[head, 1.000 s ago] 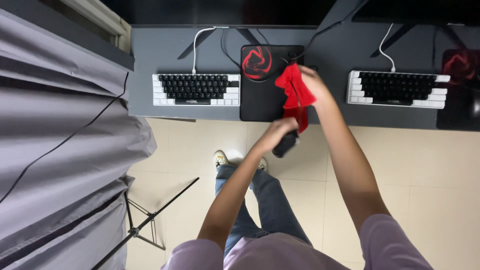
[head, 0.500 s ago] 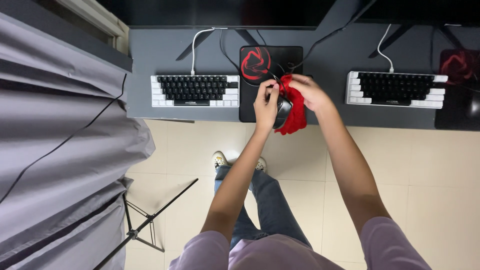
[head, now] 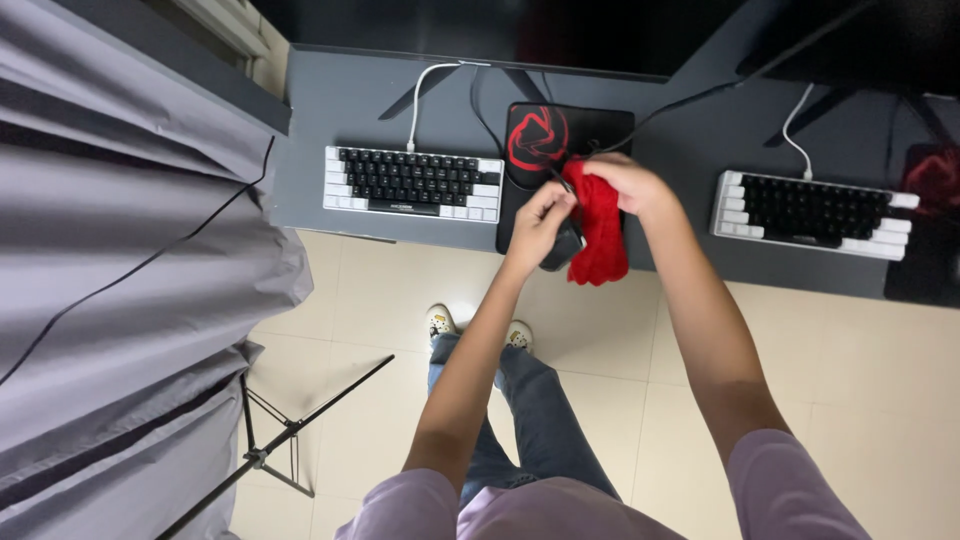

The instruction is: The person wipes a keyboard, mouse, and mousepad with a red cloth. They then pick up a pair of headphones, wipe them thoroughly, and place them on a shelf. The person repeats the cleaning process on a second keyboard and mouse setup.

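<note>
Fingers (head: 560, 203) of the left hand (head: 540, 222) grip a small black computer mouse (head: 566, 245); the right hand (head: 625, 185) squeezes a soft red cloth (head: 600, 235) against it, above the grey bench (head: 400, 110).

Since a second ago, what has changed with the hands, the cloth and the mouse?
Both hands rose from below the desk edge onto the mouse pad. The left hand carried the mouse up; the right hand now wraps the red cloth against it. Keyboards stayed put.

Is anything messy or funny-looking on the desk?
Nothing looks broken or spilled. The only odd bit: the black computer mouse is off its black mouse pad with a red swirl, held in the left hand while the right hand presses a red cloth against it.
</note>
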